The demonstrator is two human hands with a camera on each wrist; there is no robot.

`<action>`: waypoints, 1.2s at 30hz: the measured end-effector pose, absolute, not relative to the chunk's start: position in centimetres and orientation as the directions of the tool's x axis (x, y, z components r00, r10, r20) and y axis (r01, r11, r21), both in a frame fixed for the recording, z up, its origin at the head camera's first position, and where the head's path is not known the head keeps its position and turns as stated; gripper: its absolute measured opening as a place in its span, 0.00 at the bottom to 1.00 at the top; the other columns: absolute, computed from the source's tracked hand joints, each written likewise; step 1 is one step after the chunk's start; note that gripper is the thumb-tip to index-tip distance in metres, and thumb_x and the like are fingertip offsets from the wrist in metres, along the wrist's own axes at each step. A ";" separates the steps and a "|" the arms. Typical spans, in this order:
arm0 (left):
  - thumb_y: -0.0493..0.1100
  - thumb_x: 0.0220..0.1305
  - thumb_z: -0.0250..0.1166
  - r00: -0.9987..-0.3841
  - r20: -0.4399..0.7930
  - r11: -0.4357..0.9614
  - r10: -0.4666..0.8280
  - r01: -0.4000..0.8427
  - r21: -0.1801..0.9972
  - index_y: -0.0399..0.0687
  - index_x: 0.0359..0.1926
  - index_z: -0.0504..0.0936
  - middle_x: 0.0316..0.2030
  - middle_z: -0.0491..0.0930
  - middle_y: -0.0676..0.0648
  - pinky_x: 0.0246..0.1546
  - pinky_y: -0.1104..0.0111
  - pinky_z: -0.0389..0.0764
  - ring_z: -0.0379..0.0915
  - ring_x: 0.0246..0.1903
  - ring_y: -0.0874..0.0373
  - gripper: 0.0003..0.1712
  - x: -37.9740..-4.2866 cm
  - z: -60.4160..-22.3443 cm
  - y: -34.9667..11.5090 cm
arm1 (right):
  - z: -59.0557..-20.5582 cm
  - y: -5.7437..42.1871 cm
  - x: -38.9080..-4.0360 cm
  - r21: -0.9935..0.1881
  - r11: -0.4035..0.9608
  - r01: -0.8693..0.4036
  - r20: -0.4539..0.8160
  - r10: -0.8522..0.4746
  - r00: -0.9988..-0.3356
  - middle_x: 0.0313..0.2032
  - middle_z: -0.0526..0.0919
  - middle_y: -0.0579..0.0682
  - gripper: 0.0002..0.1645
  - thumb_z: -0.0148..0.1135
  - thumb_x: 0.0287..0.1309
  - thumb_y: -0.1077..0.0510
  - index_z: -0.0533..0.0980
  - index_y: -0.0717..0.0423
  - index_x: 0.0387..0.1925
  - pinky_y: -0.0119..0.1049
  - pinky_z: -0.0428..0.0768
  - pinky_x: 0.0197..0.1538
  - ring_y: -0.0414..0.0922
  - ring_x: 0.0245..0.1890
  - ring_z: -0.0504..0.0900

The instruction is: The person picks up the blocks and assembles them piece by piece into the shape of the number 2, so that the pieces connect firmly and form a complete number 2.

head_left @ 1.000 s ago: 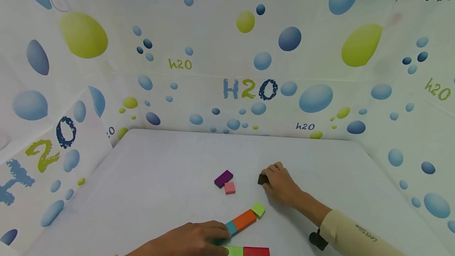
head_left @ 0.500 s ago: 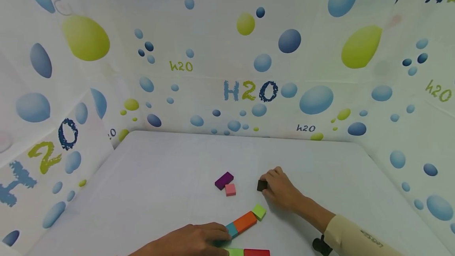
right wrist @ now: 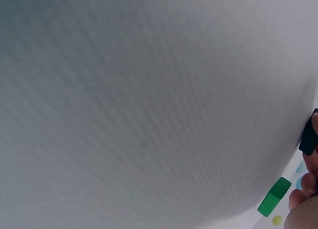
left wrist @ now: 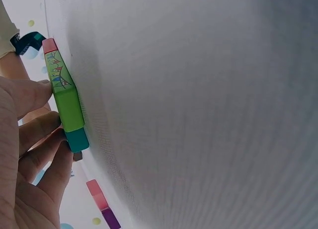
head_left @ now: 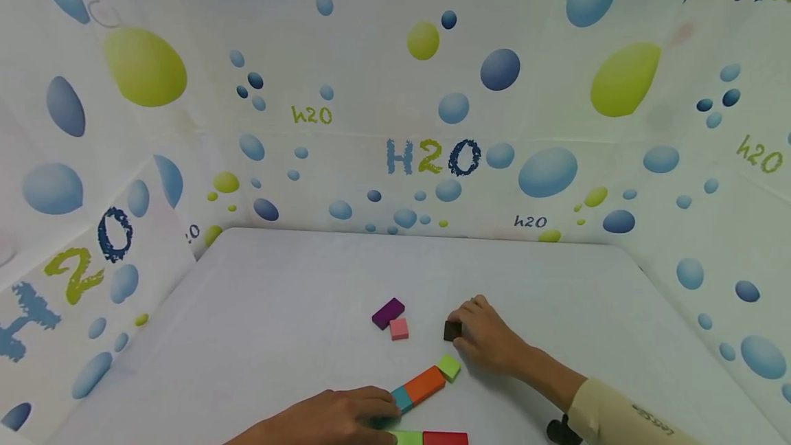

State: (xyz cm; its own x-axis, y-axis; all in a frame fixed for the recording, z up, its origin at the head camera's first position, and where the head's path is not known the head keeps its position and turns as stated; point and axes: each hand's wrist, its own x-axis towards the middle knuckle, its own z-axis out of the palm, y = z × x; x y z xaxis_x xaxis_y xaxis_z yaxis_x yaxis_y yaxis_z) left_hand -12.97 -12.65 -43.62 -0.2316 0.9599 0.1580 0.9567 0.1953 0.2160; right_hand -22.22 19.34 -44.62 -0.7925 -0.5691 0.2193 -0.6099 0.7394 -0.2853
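My right hand point(head_left: 488, 335) pinches a small black block point(head_left: 452, 331) low over the table. The block shows dark in the right wrist view, cut off by the frame's edge. My left hand point(head_left: 340, 414) rests at the left end of two rows of blocks. One row shows a blue block point(head_left: 402, 400), an orange block point(head_left: 424, 384) and, at its far tip, a tilted lime block point(head_left: 448, 367). A light green block point(head_left: 408, 438) and a red block point(head_left: 446, 438) form the nearer row. In the left wrist view, thumb and fingertips touch a green block point(left wrist: 70, 109) and a teal block point(left wrist: 77, 139).
A purple block point(head_left: 388, 313) and a pink block point(head_left: 399, 329) lie touching, left of my right hand. White cloth covers the table point(head_left: 278, 307). Bubble-printed curtains point(head_left: 371, 74) stand behind and at both sides. A black device point(head_left: 562, 431) sits on my right wrist.
My right hand has drawn the black block slightly toward me. The left hand and the other blocks stay in place; the head view shifts slightly.
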 end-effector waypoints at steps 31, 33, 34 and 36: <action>0.56 0.74 0.60 -0.237 0.168 0.203 0.957 0.959 0.196 0.57 0.62 0.83 0.61 0.77 0.52 0.53 0.80 0.77 0.71 0.63 0.59 0.21 -12.8 -43.2 -12.4 | -44.7 20.9 -21.3 -0.359 0.688 -0.630 0.161 -0.620 -0.768 0.48 0.80 0.40 0.18 0.70 0.62 0.56 0.79 0.52 0.53 0.38 0.77 0.55 0.39 0.52 0.67; 0.55 0.74 0.60 -0.236 0.169 0.203 0.957 0.960 0.192 0.57 0.62 0.83 0.61 0.77 0.52 0.53 0.80 0.77 0.71 0.63 0.59 0.21 -12.8 -43.2 -12.4 | -44.7 20.9 -21.3 -0.371 0.693 -0.618 0.144 -0.615 -0.776 0.49 0.80 0.40 0.18 0.69 0.63 0.55 0.79 0.51 0.53 0.37 0.77 0.55 0.39 0.52 0.66; 0.55 0.74 0.61 -0.236 0.168 0.203 0.957 0.961 0.190 0.57 0.62 0.83 0.61 0.77 0.52 0.52 0.80 0.77 0.71 0.63 0.59 0.21 -12.8 -43.2 -12.5 | -44.7 20.9 -21.3 -0.376 0.693 -0.615 0.139 -0.614 -0.777 0.49 0.80 0.39 0.18 0.69 0.63 0.55 0.79 0.51 0.53 0.37 0.77 0.55 0.39 0.52 0.66; 0.56 0.73 0.61 -0.236 0.168 0.203 0.957 0.961 0.189 0.57 0.62 0.83 0.61 0.77 0.52 0.52 0.80 0.77 0.71 0.63 0.59 0.21 -12.8 -43.2 -12.5 | -44.6 20.9 -21.2 -0.388 0.690 -0.611 0.131 -0.615 -0.778 0.49 0.80 0.39 0.18 0.69 0.63 0.55 0.79 0.51 0.54 0.37 0.77 0.55 0.39 0.52 0.66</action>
